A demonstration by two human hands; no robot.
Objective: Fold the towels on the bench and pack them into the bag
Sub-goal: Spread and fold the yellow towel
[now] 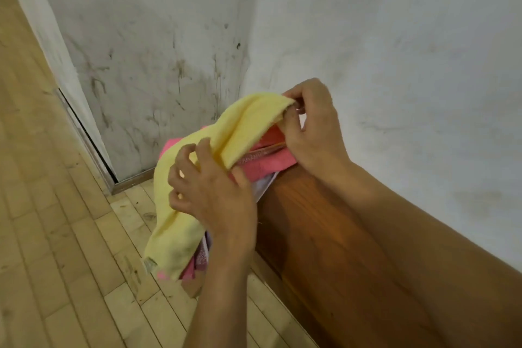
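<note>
Head view, yellow towel (197, 178) overhanging bench (324, 234) edge

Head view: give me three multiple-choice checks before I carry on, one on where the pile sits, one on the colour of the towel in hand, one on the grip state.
1. Where does the towel pile lie?
A. at the end of the wooden bench
B. on the floor by the door
C. on a shelf

2. What colour is the held towel?
A. blue
B. yellow
C. green

3. What is the right hand doing?
A. hanging idle
B. lying flat on the bench
C. pinching the towel's top edge

Key:
1 A, the pink towels sit on the bench end.
2 B, the yellow towel is pale yellow.
3 C, the right hand pinches its edge; the left hand grips lower down.
</note>
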